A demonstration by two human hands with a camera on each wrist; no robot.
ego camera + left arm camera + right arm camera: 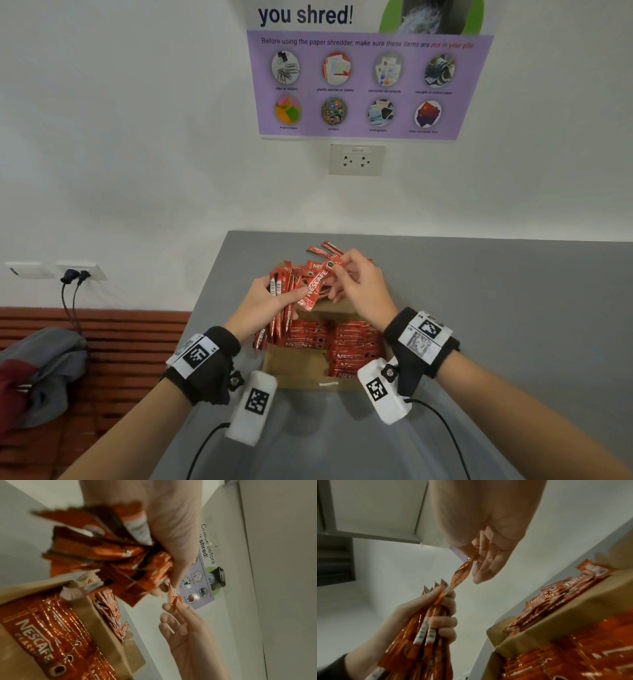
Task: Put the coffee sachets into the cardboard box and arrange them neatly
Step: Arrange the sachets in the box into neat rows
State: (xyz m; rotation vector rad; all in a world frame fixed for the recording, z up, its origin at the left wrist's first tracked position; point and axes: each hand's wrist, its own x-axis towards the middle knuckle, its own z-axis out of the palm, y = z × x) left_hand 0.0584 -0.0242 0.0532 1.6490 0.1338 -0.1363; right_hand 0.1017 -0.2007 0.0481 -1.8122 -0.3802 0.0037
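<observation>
Fingers of the right hand: thumb and forefinger pinched on the top end of one coffee sachet, the rest loosely extended. Left hand: curled round a bundle of sachets, held upright above the cardboard box, the single sachet's lower end being held against it.

Sachets, handling: judged light, thin and limp, with a glossy foil skin likely to slip; best taken by the flat crimped ends, or as a squared bundle round the middle.

Cardboard box, near centre of the grey tabletop: open; flat rows of sachets are laid at its right and far sides, bare cardboard shows at the near left.

Loose pile: unsorted sachets lie on the tabletop just beyond the box's far edge.
</observation>
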